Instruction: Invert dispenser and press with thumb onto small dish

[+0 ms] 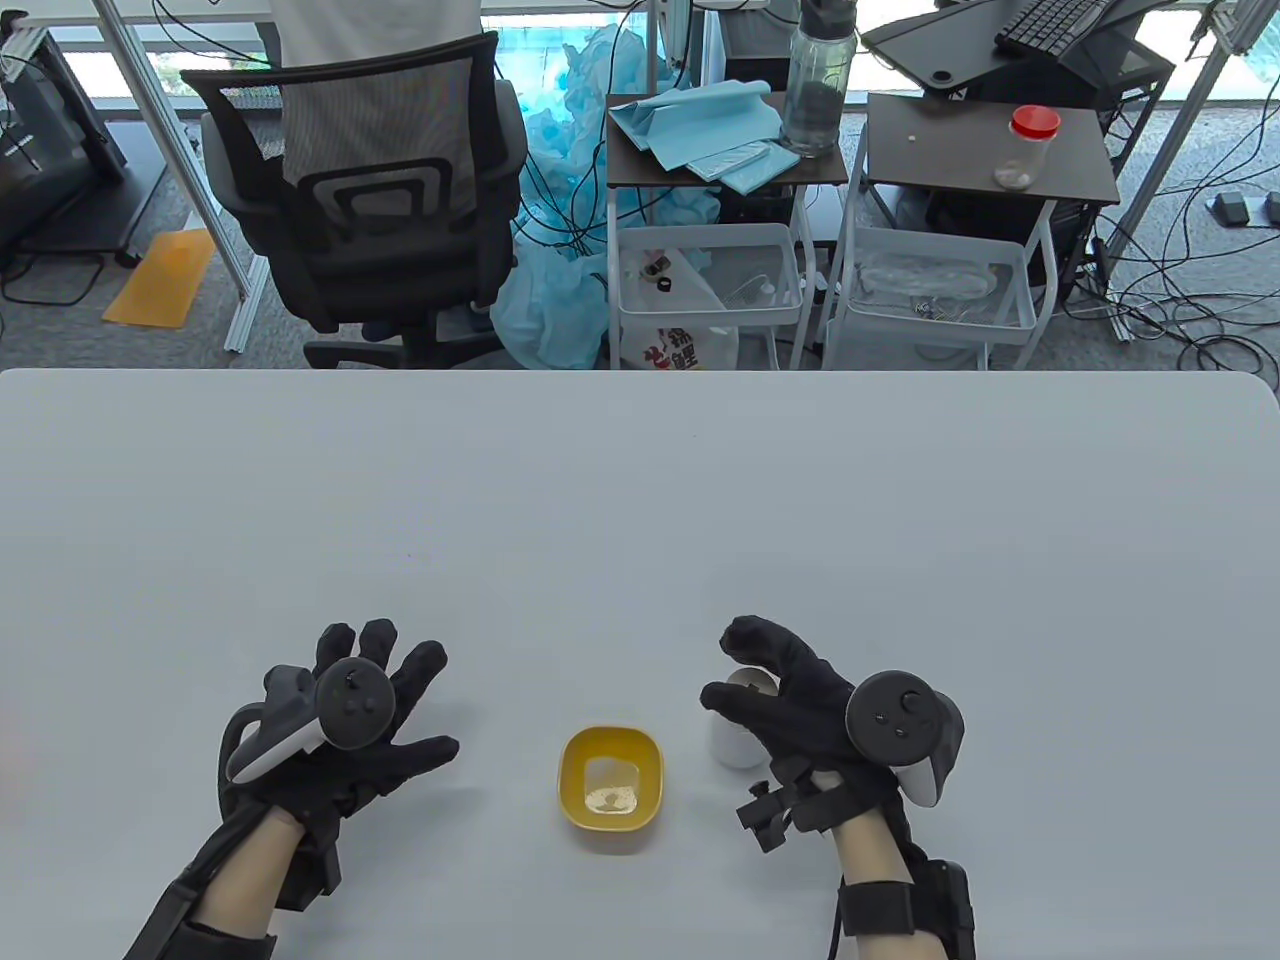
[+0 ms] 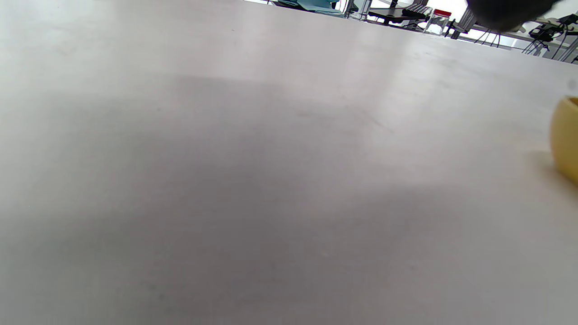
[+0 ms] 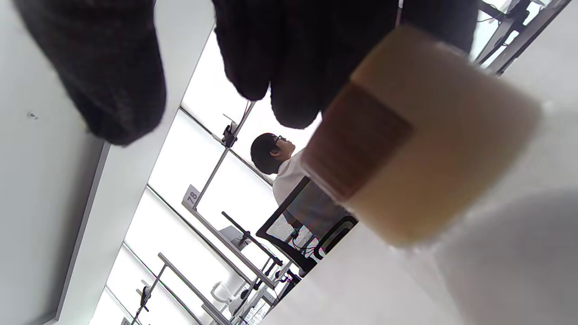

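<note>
R hand curled round white dispenser upright near tabletop's front edge, yellow dish just beside, L hand spread flat, holding nothing.

Dispenser: in the table view mostly hidden under the right hand; only part of the white body and a bit of its top show, so contact between fingers and dispenser cannot be read. Right wrist view: dispenser blurred, upper end covered by fingers at the frame top. Left wrist view: yellow dish cut by the right edge, contents unseen; the dark blurred shape at upper right is unidentifiable.
</note>
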Available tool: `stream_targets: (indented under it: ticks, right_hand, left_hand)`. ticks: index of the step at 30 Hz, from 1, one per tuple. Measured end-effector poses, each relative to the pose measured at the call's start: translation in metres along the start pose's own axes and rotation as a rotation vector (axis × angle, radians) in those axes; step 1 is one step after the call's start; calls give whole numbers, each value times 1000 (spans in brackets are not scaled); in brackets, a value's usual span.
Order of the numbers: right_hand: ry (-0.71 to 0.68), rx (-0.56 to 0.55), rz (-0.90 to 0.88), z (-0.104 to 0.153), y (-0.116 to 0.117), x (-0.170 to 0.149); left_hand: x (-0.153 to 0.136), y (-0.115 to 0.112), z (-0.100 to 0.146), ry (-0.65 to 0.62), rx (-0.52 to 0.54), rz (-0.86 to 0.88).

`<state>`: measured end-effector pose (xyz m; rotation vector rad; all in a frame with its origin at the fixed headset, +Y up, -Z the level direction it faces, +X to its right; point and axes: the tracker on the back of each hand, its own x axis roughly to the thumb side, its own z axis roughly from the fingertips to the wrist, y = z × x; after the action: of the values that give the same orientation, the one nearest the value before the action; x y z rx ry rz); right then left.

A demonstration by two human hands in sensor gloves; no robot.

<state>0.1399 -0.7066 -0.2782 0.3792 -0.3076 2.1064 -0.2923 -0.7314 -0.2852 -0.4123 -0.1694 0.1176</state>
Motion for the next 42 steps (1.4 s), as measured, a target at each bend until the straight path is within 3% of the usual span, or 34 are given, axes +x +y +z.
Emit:
stream_targets:
  ticks: [8,18,31,42]
  right_hand:
    - [-135,49,236,2,-14,41]
    - [-128,110,512,9,-17,67]
    - [-38,178,847,19,0,55]
    - [81,279,890,21,18,32]
  left_hand:
    - [-1,0,1,1,4,-1]
    - [-2,1,2,5,22,0]
    - [-2,1,3,7,31,-5]
    - [-2,2,5,23,42,-14]
